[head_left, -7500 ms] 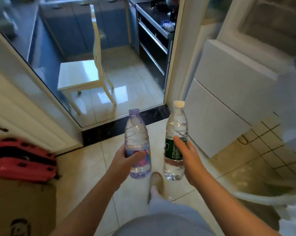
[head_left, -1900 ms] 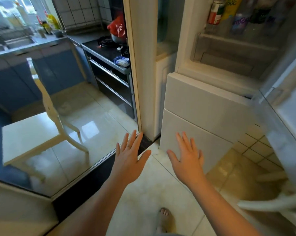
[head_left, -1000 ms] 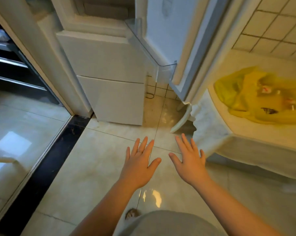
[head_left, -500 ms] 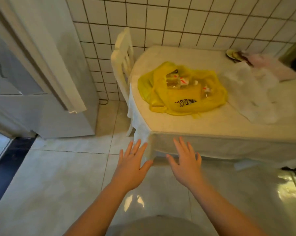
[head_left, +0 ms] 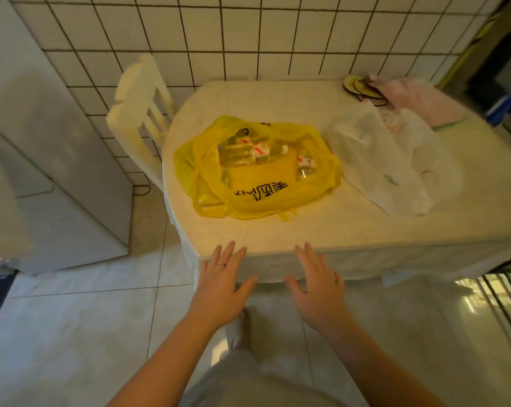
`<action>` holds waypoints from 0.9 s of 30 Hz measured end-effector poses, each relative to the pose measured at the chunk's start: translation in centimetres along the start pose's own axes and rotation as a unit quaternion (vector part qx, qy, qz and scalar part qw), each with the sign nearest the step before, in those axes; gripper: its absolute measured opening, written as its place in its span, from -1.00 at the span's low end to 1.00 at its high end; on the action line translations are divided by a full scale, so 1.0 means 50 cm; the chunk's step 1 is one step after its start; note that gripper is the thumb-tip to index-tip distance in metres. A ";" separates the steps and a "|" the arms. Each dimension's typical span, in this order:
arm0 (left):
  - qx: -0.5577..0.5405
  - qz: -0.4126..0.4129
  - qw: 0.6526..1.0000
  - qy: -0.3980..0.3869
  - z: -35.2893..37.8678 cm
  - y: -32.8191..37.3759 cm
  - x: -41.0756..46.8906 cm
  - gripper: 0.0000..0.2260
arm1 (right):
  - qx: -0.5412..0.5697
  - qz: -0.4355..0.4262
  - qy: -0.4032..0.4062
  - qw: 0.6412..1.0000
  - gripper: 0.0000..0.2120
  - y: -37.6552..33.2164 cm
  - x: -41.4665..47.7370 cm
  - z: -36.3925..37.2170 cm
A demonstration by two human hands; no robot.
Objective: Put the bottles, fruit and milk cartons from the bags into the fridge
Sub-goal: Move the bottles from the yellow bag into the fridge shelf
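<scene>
Left grip [head_left: 219, 292] released, fingers spread, before near edge of desk [head_left: 365, 230], right grip [head_left: 318, 292] likewise released, empty, yellow bag [head_left: 257, 195] on desk centre-left, bottles [head_left: 248, 152] lying inside it, white bag [head_left: 395, 160] on desk right half, chair [head_left: 139, 113] at desk left end.

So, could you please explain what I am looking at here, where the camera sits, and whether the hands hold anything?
No machine here: a person wears one wide-angle camera on the head, looking forward and down, so this is their own view. The left hand and right hand are bare, spread open and hold nothing, near the table edge. On the table lies a yellow bag with clear bottles showing inside; right of it a white bag whose contents I cannot make out. A white chair stands at the table's left end.
</scene>
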State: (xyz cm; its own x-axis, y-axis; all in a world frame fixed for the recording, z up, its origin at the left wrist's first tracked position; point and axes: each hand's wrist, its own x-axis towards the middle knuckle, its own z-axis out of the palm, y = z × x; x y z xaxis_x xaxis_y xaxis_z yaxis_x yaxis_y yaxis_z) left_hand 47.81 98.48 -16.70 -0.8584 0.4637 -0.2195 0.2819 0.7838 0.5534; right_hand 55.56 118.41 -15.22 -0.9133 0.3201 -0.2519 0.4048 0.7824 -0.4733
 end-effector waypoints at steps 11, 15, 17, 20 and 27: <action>0.007 -0.044 0.981 0.188 -0.128 -0.003 0.318 -0.37 | -0.027 -0.077 0.018 0.997 -0.35 -0.098 0.340 -0.083; 0.000 -0.093 0.974 0.206 -0.191 -0.024 0.431 -0.25 | -0.023 -0.144 0.017 0.989 -0.30 -0.172 0.481 -0.112; -0.004 -0.117 0.973 0.198 -0.215 -0.035 0.477 -0.22 | -0.022 -0.178 0.018 0.984 -0.28 -0.203 0.538 -0.122; -0.006 -0.144 0.971 0.189 -0.239 -0.051 0.532 -0.22 | -0.047 -0.209 0.013 0.977 -0.28 -0.248 0.620 -0.130; 0.040 -0.174 0.968 0.174 -0.260 -0.084 0.583 -0.51 | -0.176 -0.220 -0.019 0.959 -0.28 -0.313 0.767 -0.102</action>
State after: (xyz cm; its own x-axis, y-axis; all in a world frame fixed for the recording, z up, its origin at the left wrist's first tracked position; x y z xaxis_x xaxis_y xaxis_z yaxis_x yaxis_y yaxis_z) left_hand 16.06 103.35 -14.98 -0.9959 0.0100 -0.0897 -0.0294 0.9037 0.4271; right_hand 13.94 121.17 -13.19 -0.9873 -0.0960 -0.1269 -0.0651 0.9715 -0.2280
